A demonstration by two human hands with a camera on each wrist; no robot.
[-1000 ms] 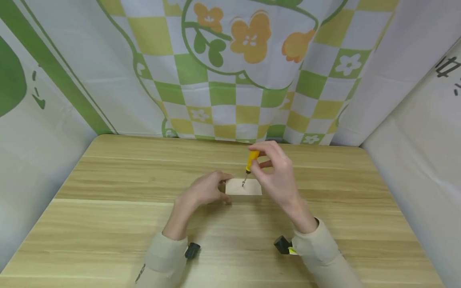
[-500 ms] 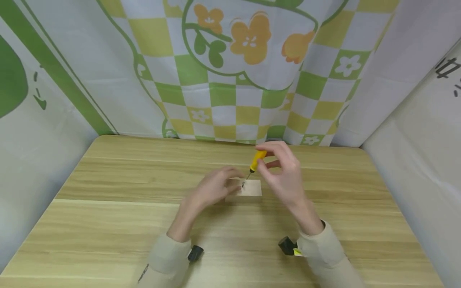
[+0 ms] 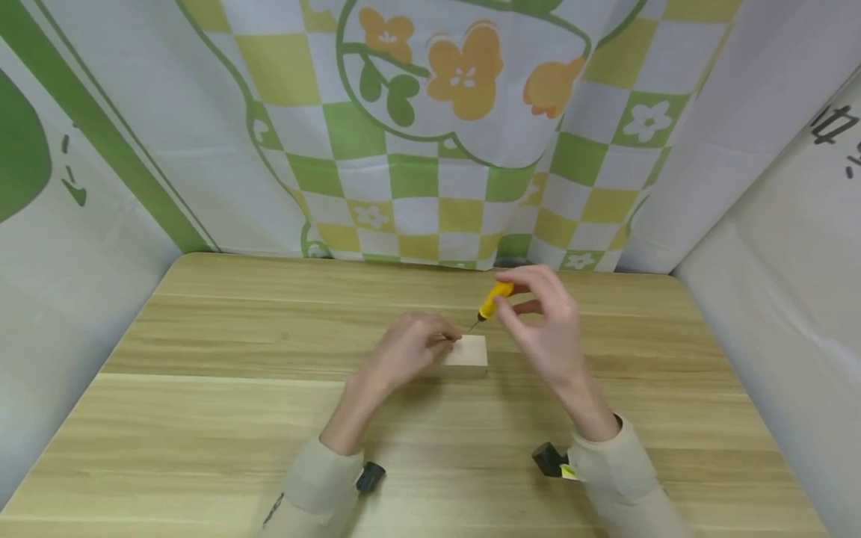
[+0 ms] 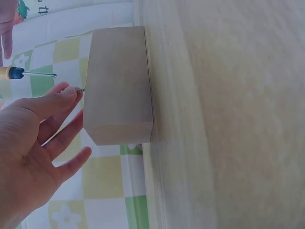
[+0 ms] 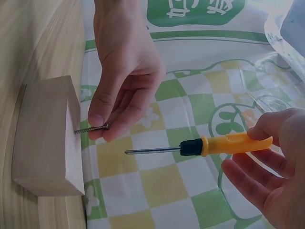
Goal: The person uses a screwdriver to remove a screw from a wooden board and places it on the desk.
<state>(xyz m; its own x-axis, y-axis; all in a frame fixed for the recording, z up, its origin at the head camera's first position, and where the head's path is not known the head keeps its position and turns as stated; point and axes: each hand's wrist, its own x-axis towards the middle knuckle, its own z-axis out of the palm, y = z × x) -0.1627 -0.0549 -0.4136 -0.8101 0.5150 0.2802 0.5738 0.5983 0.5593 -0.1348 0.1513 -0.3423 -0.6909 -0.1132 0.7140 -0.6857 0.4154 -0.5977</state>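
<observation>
A pale wooden block (image 3: pixel 471 351) lies on the table in front of me. From its top face stands a metal screw (image 5: pixel 90 129), its tip at the wood. My left hand (image 3: pixel 412 345) pinches the screw near its head between thumb and forefinger; in the left wrist view (image 4: pixel 35 138) its other fingers are spread loosely beside the block (image 4: pixel 118 86). In my right hand (image 3: pixel 548 325) is a screwdriver (image 5: pixel 233 144) with a yellow handle, gripped at the handle's end. Its shaft slants down toward the block, the tip apart from the screw head.
The wood-grain table (image 3: pixel 222 433) reaches back to a patterned curtain (image 3: pixel 417 175) in green, yellow and white. White cloth walls (image 3: pixel 794 246) stand at both sides. A dark wrist camera (image 3: pixel 371 478) sits at each sleeve cuff.
My left hand has left the block's side and come over its top to the screw. My right hand has drawn the screwdriver to the right, its tip off the screw.
</observation>
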